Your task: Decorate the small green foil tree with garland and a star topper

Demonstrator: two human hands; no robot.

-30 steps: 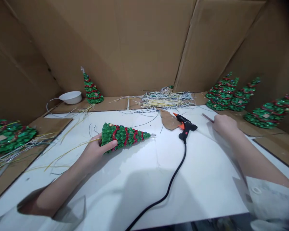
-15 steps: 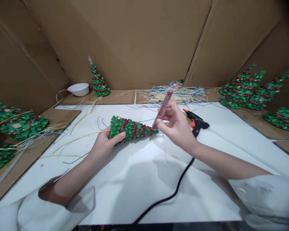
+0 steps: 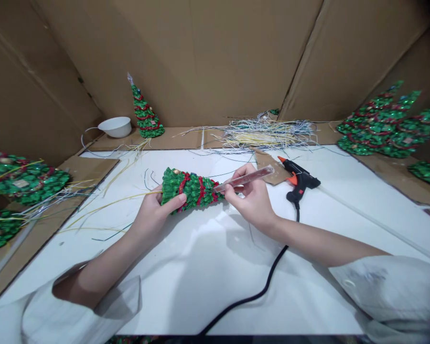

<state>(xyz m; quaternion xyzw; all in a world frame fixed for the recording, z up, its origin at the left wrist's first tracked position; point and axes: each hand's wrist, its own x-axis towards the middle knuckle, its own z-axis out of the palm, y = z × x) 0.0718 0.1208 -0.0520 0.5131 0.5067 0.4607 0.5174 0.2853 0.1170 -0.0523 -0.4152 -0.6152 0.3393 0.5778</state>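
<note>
The left grip (image 3: 153, 206) is closing around the wide end of a green tree (image 3: 191, 190), which is lying on its side just above or on the white surface (image 3: 208, 291), its narrow end pointing right; the thumb is pressing on the near side, while the other fingers are mostly hiding behind and beneath the base, so how they are bent is staying unclear; the right grip (image 3: 253, 200) is pinching a flat, reddish, translucent strip (image 3: 249, 177) between thumb and fingers, with hardly any gap showing; the strip's lower end is overlapping the tree near its upper red band, but whether it is touching cannot be told; the tree's very tip is disappearing behind the right grip.

A black and orange glue gun (image 3: 301, 180) is lying to the right, its black cord (image 3: 267, 284) passing behind the right forearm and running out of the frame below; a torn piece of cardboard (image 3: 276, 176) is showing beside its nozzle, partly covered by the right grip; a tangled heap of wires (image 3: 268, 134) is spreading along the back, too dense for single strands to be followed; a white bowl (image 3: 115, 127) and an upright tree (image 3: 145, 114) are standing at the back left; more trees (image 3: 370, 125) are crowding the right side, the outermost being cut off by the edge.
</note>
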